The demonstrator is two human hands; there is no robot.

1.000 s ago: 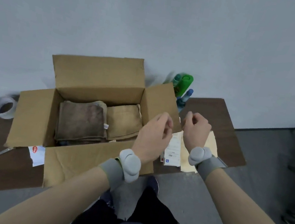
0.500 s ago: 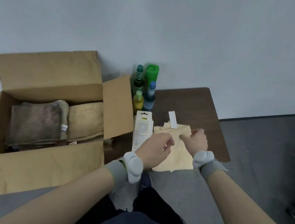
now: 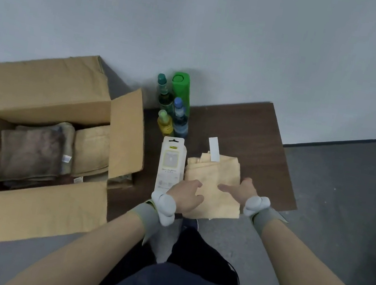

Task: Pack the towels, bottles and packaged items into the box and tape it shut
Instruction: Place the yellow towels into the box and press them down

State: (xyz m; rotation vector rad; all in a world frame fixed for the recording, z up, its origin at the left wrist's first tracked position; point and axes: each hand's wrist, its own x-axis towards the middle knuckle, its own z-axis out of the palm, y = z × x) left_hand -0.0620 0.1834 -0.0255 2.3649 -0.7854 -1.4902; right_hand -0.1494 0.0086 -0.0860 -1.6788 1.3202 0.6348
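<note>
Lying on the table (image 3: 246,127) right of the box (image 3: 33,211), the folded yellow towel (image 3: 216,172) is covered at its near end by the left hand (image 3: 184,196) and right hand (image 3: 239,191), fingers laid loosely straight, nothing pinched. Its long axis is pointed away from the person, and the box is set leftward, nearer the left hand. Print on the white packaged item (image 3: 170,162) beside it cannot be read.

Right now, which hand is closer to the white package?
Left. The left hand rests beside the white package; the right hand lies farther off, on the yellow towel.
</note>
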